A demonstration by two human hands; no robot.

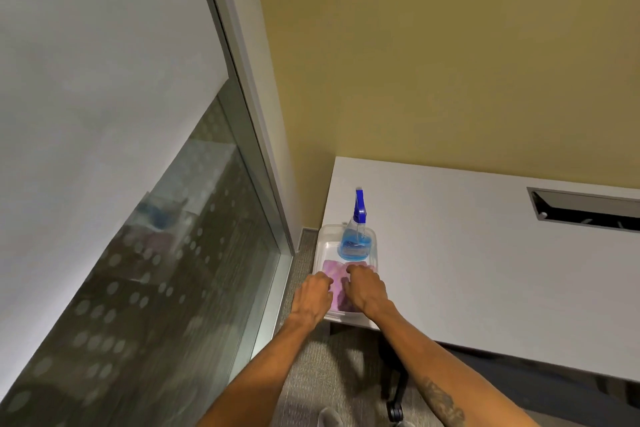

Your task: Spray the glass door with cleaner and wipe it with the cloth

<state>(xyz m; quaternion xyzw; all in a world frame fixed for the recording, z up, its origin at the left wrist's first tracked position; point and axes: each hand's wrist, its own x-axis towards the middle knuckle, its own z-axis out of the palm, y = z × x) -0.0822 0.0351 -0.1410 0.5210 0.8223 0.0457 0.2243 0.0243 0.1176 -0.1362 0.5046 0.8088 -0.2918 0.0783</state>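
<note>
Directly under both hands' fingers (327, 279), cloth (333, 270).

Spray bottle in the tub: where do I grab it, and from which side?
Probably the narrow neck just under the blue trigger head of the spray bottle, coming from above. It stands upright at the far end of the clear tub, behind the pink cloth, whose walls crowd its body.

An office: white desk (485, 270) with cable slot (585, 210), frosted glass door (138, 253).

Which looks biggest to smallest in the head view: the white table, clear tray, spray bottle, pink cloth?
1. White table
2. Clear tray
3. Spray bottle
4. Pink cloth
The last two are unsure: both hands cover part of the cloth.
</note>
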